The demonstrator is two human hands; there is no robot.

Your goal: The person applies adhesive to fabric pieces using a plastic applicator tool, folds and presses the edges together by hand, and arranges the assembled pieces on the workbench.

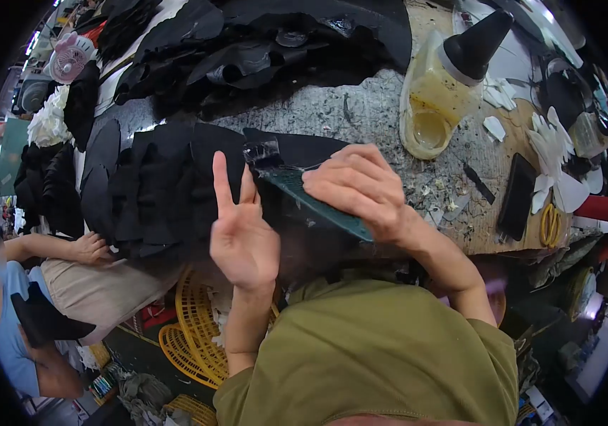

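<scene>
My right hand [361, 188] is closed around a thin dark green flat piece [322, 206] with a textured surface. Its upper left end meets a shiny, glue-like patch [263, 153] on a black cut piece [304, 145]. Just left of it my left hand [246, 245] is raised above the work, index finger stretched up and another finger apart from it, with nothing seen in it. Overlapping black pieces [155, 188] lie in a row to the left of that hand.
A squeeze bottle [428, 106] with black nozzle and yellowish liquid stands on the stained table [375, 106]. Black material [247, 57] is heaped behind. At right lie a phone [517, 197], yellow-handled scissors [550, 226] and white gloves [549, 153]. A co-worker's hand [91, 248] rests at left; yellow baskets [190, 348] are below.
</scene>
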